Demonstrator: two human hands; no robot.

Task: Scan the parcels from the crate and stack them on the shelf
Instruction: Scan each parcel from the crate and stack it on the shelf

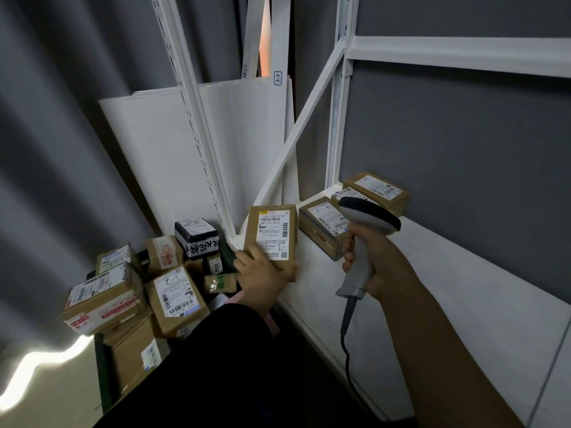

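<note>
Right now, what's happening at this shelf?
A person holds a brown cardboard parcel with a white label in the left hand, by the edge of the white shelf, and grips a grey handheld scanner in the right hand. A few brown boxes sit at the shelf's back; more fill the dark green crate.

The scene is dim and flat, with the white shelf (432, 288) the brightest broad area, while a blown-out streak of light glares on the floor (40, 366) at the lower left of the shelf and an orange glow (265, 41) shows through a gap above it. The grey curtain (46, 149) left of the shelf is soft and smeared. The shelf's uprights (197, 134) lean and bow with wide-angle distortion, and the dark sleeve (216, 366) in front loses all detail.
</note>
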